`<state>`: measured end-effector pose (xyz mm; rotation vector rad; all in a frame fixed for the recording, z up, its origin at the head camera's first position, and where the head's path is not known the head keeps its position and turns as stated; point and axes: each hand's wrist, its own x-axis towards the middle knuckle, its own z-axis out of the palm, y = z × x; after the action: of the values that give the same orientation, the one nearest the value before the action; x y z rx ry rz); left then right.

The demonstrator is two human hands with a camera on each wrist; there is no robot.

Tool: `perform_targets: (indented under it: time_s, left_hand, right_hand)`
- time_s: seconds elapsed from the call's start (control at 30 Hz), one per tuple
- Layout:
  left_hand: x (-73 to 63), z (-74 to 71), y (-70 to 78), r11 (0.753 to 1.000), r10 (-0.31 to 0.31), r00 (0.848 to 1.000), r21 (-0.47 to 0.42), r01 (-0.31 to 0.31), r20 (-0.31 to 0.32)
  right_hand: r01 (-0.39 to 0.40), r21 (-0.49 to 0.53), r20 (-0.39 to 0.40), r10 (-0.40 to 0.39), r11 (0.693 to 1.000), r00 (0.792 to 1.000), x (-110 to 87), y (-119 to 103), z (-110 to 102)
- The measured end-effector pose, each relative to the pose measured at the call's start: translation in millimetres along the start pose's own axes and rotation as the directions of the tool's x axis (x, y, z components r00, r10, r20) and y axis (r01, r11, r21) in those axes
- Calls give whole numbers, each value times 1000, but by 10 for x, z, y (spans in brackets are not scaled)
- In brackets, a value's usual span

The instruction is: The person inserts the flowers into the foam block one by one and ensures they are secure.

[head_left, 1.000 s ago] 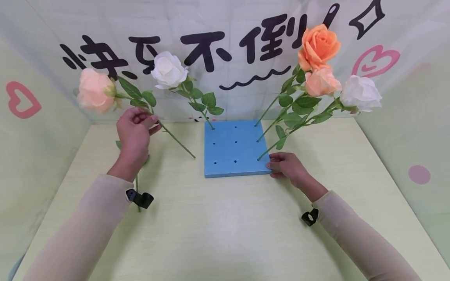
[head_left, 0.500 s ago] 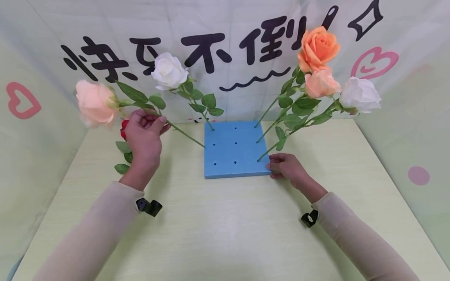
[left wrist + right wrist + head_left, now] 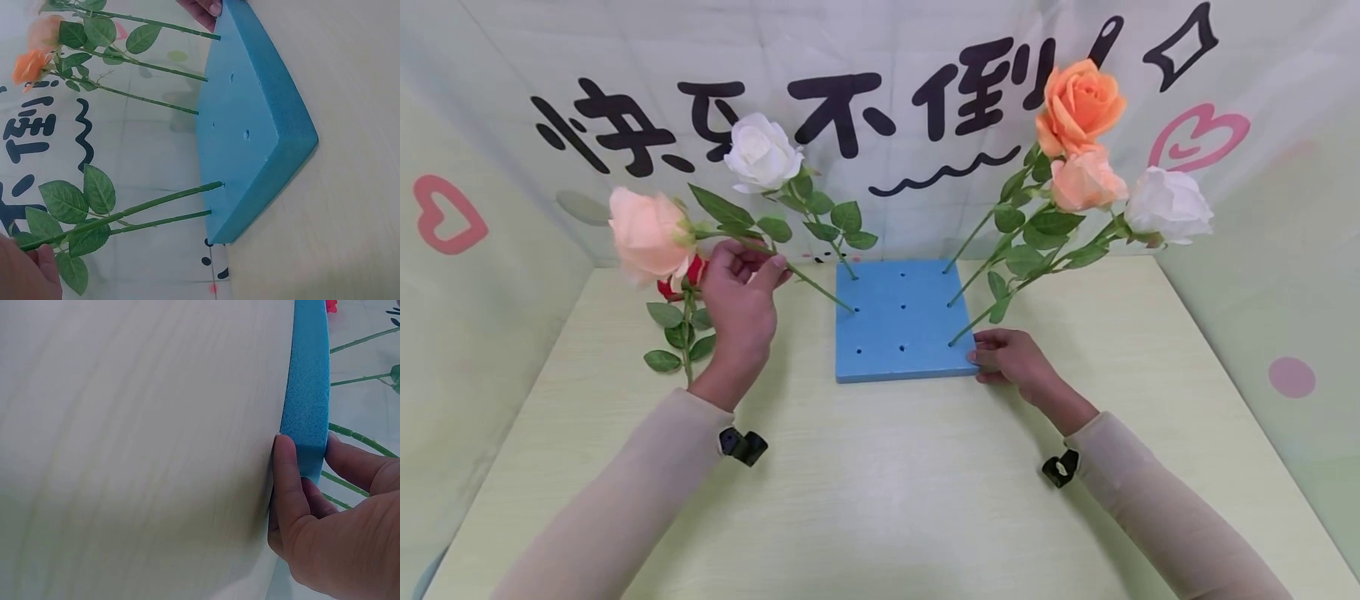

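My left hand (image 3: 742, 292) pinches the stem of a pale pink rose (image 3: 651, 233), whose lower end meets the middle hole on the left side of the blue foam block (image 3: 880, 362). In the left wrist view that stem (image 3: 156, 199) slants to the block's surface; how deep it sits I cannot tell. My right hand (image 3: 1018, 358) grips the block's front right corner, thumb on top and fingers beneath, as the right wrist view shows. A white rose (image 3: 763, 152) stands in the back left hole. An orange rose (image 3: 1082, 107), a peach rose (image 3: 1086, 175) and another white rose (image 3: 1168, 204) lean from the right-hand holes.
A red rose (image 3: 672, 290) with green leaves lies on the pale table (image 3: 880, 483) at the left, partly hidden behind my left hand and the pink bloom. A printed cloth (image 3: 910, 50) hangs behind the table, and side panels stand left and right.
My left hand has moved right with the pink rose, bringing its stem end from beside the block to the middle left hole. The red rose now shows more. My right hand stays put.
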<state>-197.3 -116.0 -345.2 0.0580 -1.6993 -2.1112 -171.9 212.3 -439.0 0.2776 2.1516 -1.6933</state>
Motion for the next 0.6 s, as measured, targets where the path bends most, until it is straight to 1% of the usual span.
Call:
perform_targets:
  time_s: [0.23, 0.4, 0.6]
  left_hand:
    - [-2, 53, -64, 1000, -7, 1000, 19, 8, -9]
    - [-5, 94, -60, 999, -29, 1000, 44, 29, -8]
    - [-2, 114, -51, 995, -31, 999, 90, 30, 8]
  right_hand:
    - [-3, -2, -7, 3, 1000, 1000, -1, 9, 2]
    - [-4, -4, -8, 4, 1000, 1000, -5, 11, 4]
    - [0, -6, -6, 0, 1000, 1000, 7, 13, 3]
